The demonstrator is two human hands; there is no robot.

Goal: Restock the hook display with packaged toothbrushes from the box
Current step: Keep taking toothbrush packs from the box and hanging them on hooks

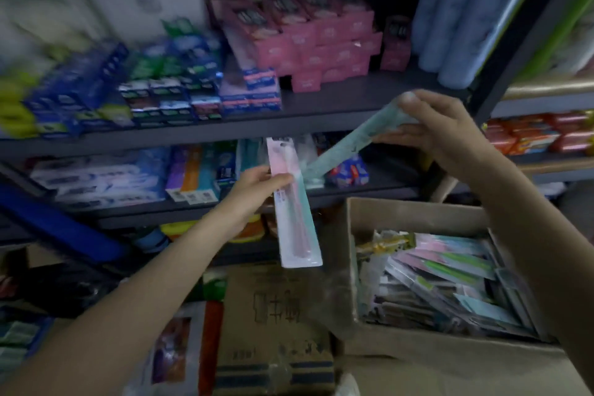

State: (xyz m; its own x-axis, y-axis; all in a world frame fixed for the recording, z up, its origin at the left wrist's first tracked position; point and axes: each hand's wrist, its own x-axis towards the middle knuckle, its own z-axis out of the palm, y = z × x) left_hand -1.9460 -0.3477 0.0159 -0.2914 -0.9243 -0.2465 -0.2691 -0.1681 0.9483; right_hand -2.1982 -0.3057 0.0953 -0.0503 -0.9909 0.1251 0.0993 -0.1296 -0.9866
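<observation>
Above the cardboard box point(350, 254), your left hand point(254, 185) gripped a pink toothbrush pack point(294, 202). Your right hand point(440, 128) pinched a teal pack point(350, 141) — blurred.

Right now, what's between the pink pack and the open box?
Nothing of note in the head view: the pink pack, held by the left hand, hangs just left of the box wall, with only a closed carton below.

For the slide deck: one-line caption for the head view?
Left hand holds a pink toothbrush pack, right hand a teal pack, before stocked shelves, above the open box.
</observation>
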